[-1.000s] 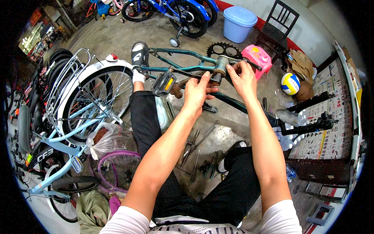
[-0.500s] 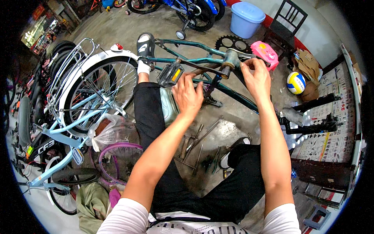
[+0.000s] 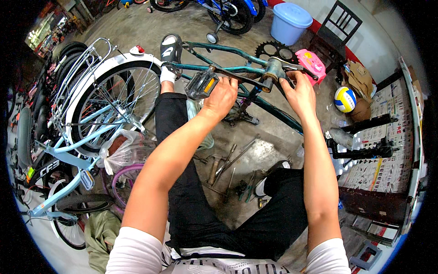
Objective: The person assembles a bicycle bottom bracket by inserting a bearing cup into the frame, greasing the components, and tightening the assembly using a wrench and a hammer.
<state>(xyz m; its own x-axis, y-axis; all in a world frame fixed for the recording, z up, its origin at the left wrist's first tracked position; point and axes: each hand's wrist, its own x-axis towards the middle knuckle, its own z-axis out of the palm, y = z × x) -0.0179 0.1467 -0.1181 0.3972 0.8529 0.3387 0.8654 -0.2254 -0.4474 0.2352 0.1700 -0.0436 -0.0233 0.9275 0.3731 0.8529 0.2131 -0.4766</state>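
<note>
A dark green bicycle frame [image 3: 219, 69] lies across the space before me, with its bottom bracket shell [image 3: 274, 68] towards the right. From the shell a crank arm [image 3: 246, 79] runs left to a black pedal [image 3: 202, 85] with a yellow reflector. My left hand [image 3: 221, 97] is closed round this crank arm beside the pedal, its fingertips partly hidden. My right hand [image 3: 299, 94] pinches the frame just right of the shell, thumb on the near side. Close to its fingers are the other crank arm [image 3: 302, 71] and a toothed chainring [image 3: 276, 50].
Several hand tools [image 3: 228, 164] lie on the floor between my legs. At left stands a light-blue bicycle [image 3: 73, 160]. My sandalled foot [image 3: 170, 51] touches the frame's left end. A pink box [image 3: 311, 64], ball [image 3: 345, 99], blue bin [image 3: 290, 25] and chair [image 3: 336, 32] are at right.
My left hand has moved up and slightly right, from open fingers below the pedal to a grip on the crank arm. The right hand stays by the shell.
</note>
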